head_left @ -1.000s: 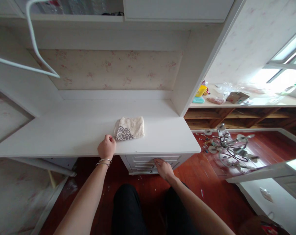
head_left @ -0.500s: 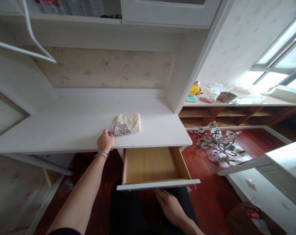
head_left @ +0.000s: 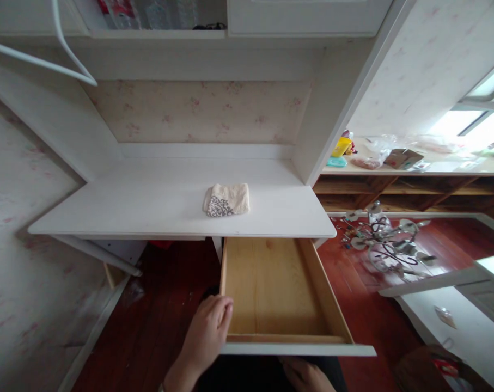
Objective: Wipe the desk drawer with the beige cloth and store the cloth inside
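Observation:
A wooden drawer [head_left: 271,294] with a white front stands pulled out from under the white desk [head_left: 160,190]. My left hand [head_left: 208,332] is at its front left corner, fingers curled closed and overlapping the side. Whether the fingers grip the drawer's edge is hidden. Below the drawer front is my right hand [head_left: 306,375], its fingers out of sight under the panel. A folded cream cloth [head_left: 232,198] with a grey pattern lies on the desktop, apart from both hands.
A white cable [head_left: 75,73] hangs at the upper left. Bottles [head_left: 160,13] stand on the shelf above. At right, a chandelier [head_left: 385,239] rests on the red floor near a low cabinet [head_left: 361,188]; a white furniture piece [head_left: 430,310] stands lower right.
My left hand has left the cloth's edge and come down to the drawer's front corner. The drawer sticks out farther toward me. My view has shifted somewhat left.

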The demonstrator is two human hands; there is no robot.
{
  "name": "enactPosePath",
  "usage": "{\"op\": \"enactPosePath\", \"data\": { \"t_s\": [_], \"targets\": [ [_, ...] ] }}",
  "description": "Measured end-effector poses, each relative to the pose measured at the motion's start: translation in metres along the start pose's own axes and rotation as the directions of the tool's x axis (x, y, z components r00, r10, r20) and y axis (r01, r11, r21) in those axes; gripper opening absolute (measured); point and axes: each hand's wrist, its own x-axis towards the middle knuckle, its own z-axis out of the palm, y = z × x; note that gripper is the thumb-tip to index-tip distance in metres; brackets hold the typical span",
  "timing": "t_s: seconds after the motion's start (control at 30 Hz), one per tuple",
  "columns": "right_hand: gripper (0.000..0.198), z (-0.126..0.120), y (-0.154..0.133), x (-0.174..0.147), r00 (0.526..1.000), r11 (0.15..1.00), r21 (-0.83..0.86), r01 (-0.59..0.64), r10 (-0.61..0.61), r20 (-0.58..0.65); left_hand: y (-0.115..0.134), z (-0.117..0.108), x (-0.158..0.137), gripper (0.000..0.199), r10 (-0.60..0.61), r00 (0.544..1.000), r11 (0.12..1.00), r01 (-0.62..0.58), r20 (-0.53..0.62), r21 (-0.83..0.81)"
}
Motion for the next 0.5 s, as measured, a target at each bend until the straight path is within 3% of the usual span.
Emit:
{"op": "enactPosePath", "data": {
  "t_s": [0.1,0.23,0.33,0.4,0.5],
  "targets": [
    [0.047,-0.002,-0.006,-0.003,0.999,1.000,-0.020,-0.012,0.012,0.030,0.015,0.025,-0.043,0.020,0.085,0.993,0.992,-0.077,-0.077,0.097],
    [0.046,-0.026,-0.039,-0.015,0.990,0.995,-0.102,-0.010,0.024,0.138,0.020,0.047,-0.062,0.019,0.102,0.983,0.975,-0.068,-0.154,0.209],
    [0.039,-0.058,-0.083,-0.030,0.963,0.986,-0.124,0.115,-0.080,0.259,0.022,0.050,-0.060,0.020,0.061,0.983,0.972,-0.018,-0.175,0.235],
    [0.030,-0.082,-0.117,-0.035,0.916,0.969,-0.043,0.245,-0.217,0.336,0.025,0.049,-0.058,0.021,0.053,0.981,0.970,-0.006,-0.187,0.245],
    [0.036,-0.110,-0.158,-0.025,0.901,0.921,0.144,0.363,-0.386,0.199,0.027,0.049,-0.059,0.022,0.057,0.981,0.962,-0.003,-0.187,0.274]
  ]
}}
